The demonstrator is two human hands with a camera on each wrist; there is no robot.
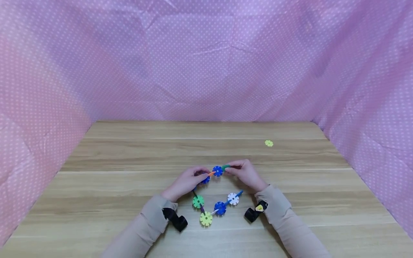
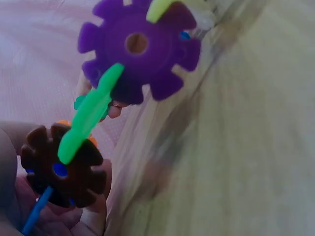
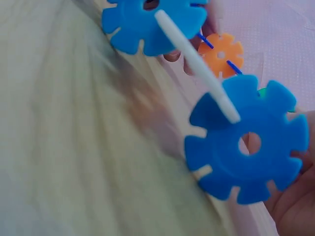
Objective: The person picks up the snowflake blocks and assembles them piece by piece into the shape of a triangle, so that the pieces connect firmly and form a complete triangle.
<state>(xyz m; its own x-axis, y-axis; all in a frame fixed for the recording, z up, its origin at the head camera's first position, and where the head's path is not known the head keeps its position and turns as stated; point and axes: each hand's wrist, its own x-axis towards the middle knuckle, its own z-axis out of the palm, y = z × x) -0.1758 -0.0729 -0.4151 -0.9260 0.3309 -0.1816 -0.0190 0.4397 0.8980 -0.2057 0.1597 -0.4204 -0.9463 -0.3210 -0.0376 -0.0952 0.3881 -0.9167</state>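
Observation:
A chain of notched plastic discs, in blue, green, yellow, white and darker colours, hangs between and below the hands in an open loop. My left hand pinches it at the orange disc. With thumb and fingers my right hand grips the green disc, which meets the blue disc joined to the orange one. Near the left palm, the left wrist view shows a brown disc and a purple disc. A blue disc fills much of the right wrist view.
A loose yellow disc lies on the wooden table toward the back right. Pink dotted cloth encloses the table's back and sides. Black wrist cameras sit on both sleeves, near the chain.

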